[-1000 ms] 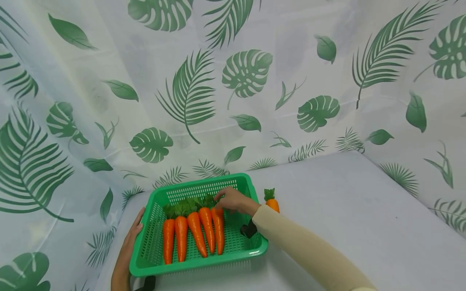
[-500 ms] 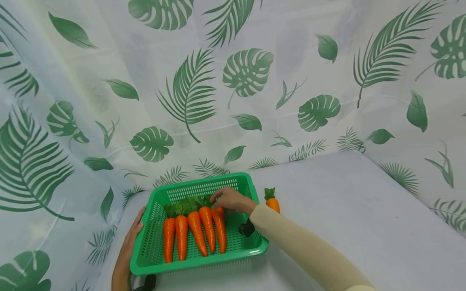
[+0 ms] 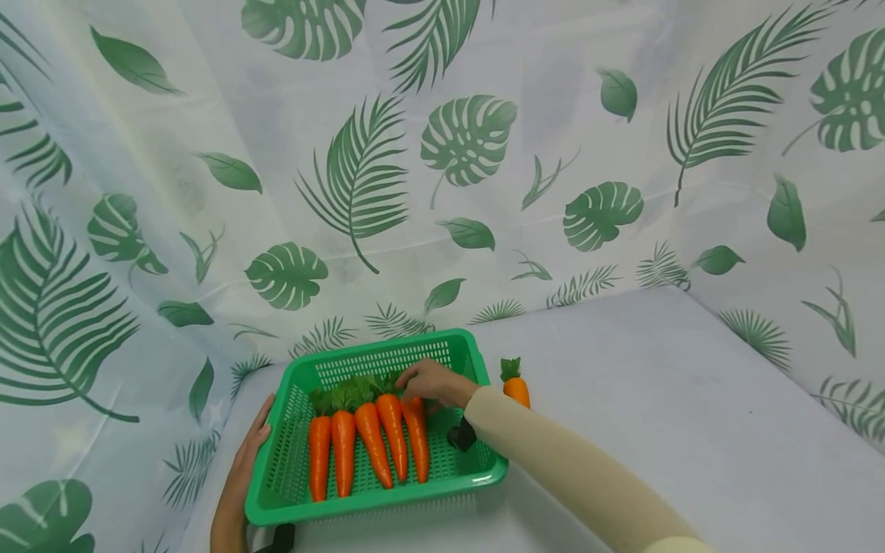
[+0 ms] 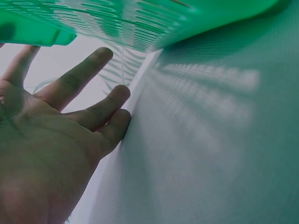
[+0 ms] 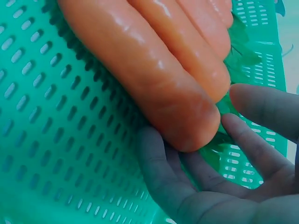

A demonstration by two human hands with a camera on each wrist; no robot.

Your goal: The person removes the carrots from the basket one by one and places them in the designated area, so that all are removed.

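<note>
A green plastic basket [image 3: 373, 503] holds several orange carrots [image 3: 374, 445] lying side by side, leafy tops toward the back wall. My right hand [image 3: 437, 384] reaches into the basket at the rightmost carrot [image 3: 418, 438]. In the right wrist view its fingers [image 5: 156, 156] curl around that carrot's thick top end, touching it from both sides. My left hand [image 3: 245, 453] lies along the basket's left outer side. In the left wrist view the left hand's fingers [image 4: 77, 79] are spread and fairly straight near the basket wall; part of the hand is cut off.
Another carrot [image 3: 515, 388] lies outside, just right of the basket, partly hidden by the right sleeve [image 3: 567, 468]. A white table surface [image 3: 643, 384] extends to the right. Leaf-printed cloth [image 3: 525, 153] hangs behind and at the sides.
The rightmost carrot's narrow end has shifted slightly to the right. My right hand has moved a little to the left at its top end. The left hand and basket stay put.
</note>
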